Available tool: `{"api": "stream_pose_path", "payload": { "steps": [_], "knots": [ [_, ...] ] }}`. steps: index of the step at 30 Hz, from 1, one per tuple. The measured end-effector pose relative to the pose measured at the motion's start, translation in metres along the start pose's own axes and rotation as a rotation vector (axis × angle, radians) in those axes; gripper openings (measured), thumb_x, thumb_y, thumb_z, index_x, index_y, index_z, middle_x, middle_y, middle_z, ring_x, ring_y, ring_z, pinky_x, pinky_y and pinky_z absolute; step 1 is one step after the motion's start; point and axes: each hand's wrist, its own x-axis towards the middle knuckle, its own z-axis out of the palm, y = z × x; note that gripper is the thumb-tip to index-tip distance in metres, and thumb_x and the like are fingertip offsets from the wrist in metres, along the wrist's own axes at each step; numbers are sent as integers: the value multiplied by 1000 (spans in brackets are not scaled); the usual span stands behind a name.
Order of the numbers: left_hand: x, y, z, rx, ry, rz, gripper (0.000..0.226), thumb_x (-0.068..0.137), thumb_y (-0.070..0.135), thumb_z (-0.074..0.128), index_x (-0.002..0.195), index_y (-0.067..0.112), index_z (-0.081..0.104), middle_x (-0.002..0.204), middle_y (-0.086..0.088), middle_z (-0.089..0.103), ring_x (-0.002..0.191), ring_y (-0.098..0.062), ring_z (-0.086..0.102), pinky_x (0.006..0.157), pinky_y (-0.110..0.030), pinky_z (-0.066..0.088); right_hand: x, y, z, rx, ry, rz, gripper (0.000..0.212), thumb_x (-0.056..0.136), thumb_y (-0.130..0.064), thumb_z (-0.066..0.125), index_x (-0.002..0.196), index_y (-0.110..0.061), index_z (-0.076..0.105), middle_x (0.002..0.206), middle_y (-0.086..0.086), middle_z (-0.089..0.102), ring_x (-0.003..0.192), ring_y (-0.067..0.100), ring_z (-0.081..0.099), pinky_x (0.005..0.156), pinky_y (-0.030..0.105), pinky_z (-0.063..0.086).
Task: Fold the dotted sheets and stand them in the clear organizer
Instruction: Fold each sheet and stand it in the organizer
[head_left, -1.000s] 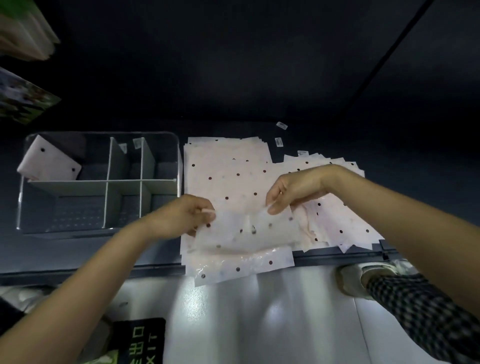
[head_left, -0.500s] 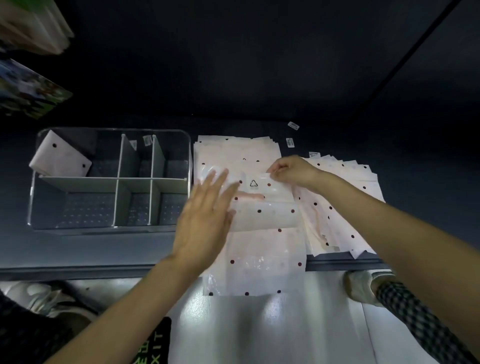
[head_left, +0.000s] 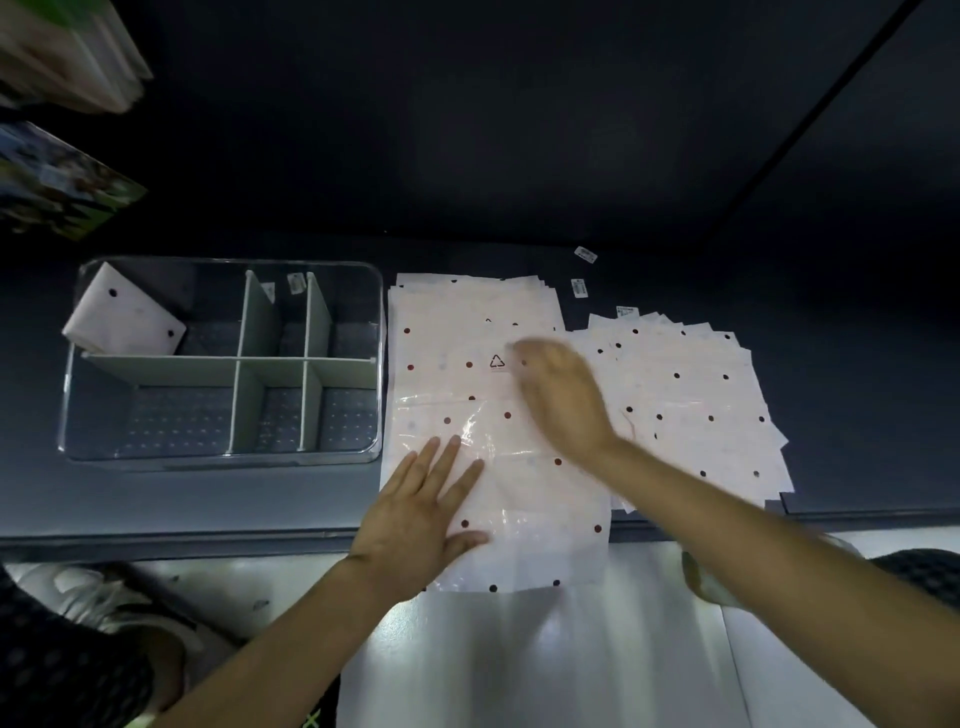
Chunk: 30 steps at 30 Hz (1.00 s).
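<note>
The top dotted sheet (head_left: 498, 447) lies flat on the near edge of the dark table (head_left: 218, 499), just right of the clear organizer, and its near end hangs out past the table edge over the pale floor. It is a thin, pale pink, glossy sheet sprinkled with small dark red dots; a crinkled band of shine runs across its middle, and a small triangle recycling mark (head_left: 497, 362) is printed toward its far end. It rests on a stack of like sheets (head_left: 467, 296) whose far corners show beyond it. The left hand (head_left: 423, 512) lies flat on the sheet's near left part, fingers straight and spread, palm down, holding nothing. The right hand (head_left: 563, 397) is over the sheet's right side, fingers extended toward the far left; it is motion-blurred, so whether the palm touches the sheet cannot be told, but the fingers look uncurled and grip nothing. To the right, a second, fanned pile of dotted sheets (head_left: 701, 395) spreads across the table, overlapping untidily. The clear organizer (head_left: 223, 457) is a rounded transparent box split by pale dividers into several compartments; one folded sheet (head_left: 124, 312), white with two dark dots showing, leans tilted in the far left compartment. A few small white labels (head_left: 579, 287) lie on the table beyond the sheets.
</note>
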Motion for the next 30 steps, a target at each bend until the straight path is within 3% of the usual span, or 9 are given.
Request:
{"api": "stream_pose_path", "payload": {
  "steps": [3,5,7,13,15,18,23,27,30],
  "knots": [
    [2,-1,-1,-14,5,-12,82,76,74,-7,145,32,-20,152,-3,-28,144,-24,-19,116,-37,-12,-61,-21,16,-102,-242,-316,45,95,-27,47,134,-5,50,140,10,49,131,28,44,111,48,31],
    [3,-3,-2,-3,-8,-11,81,76,74,-6,144,34,-21,152,-4,-30,145,-23,-17,117,-36,-9,-83,-14,22,-170,-483,-276,62,98,-44,34,148,-9,22,156,4,15,145,21,12,119,42,2],
    [3,-6,-5,-4,-27,-16,78,80,75,1,145,36,-19,154,-5,-28,145,-22,-15,117,-35,-8,-93,7,17,-241,-534,-215,71,97,-54,25,150,-14,2,155,-4,-10,146,15,-7,116,35,-14],
    [-23,-26,-7,-10,-64,-29,100,64,79,-21,149,27,-13,151,0,-28,144,-17,-18,113,-29,-14,-110,62,-22,-348,-547,-150,83,86,-69,9,151,-18,10,153,-9,-8,145,9,-6,113,26,-20],
    [-28,-29,-7,-8,-71,-52,104,63,79,-21,150,23,-12,153,1,-26,145,-15,-17,113,-28,-13,-103,60,-29,-332,-466,-152,69,93,-61,28,144,-15,36,154,-6,18,145,14,13,118,30,-7],
    [-23,-25,-10,-49,-37,-79,105,65,79,-16,152,21,-2,158,3,-14,146,-12,-9,115,-27,-9,-82,44,-28,-215,-187,-192,33,85,-37,66,104,-11,71,125,5,63,121,26,54,109,41,30],
    [-17,-24,-17,-129,-37,-94,96,74,78,5,151,21,16,159,7,-5,146,-9,-6,113,-23,-8,-63,29,-9,-97,-307,-149,45,88,-31,63,128,-12,55,134,2,54,124,19,47,102,27,37],
    [-5,-23,-23,-183,-15,-122,77,84,72,28,141,20,33,160,6,5,145,-11,8,116,-27,15,-59,32,-8,-176,-211,-318,42,63,0,81,103,-3,70,99,10,71,90,24,69,67,30,58],
    [6,-20,-31,-175,28,-119,71,87,68,38,140,21,33,158,3,14,139,-15,22,111,-33,26,-55,35,-9,-210,-190,-367,49,53,5,83,100,-3,72,97,10,73,87,25,71,63,32,59]
  ]
}}
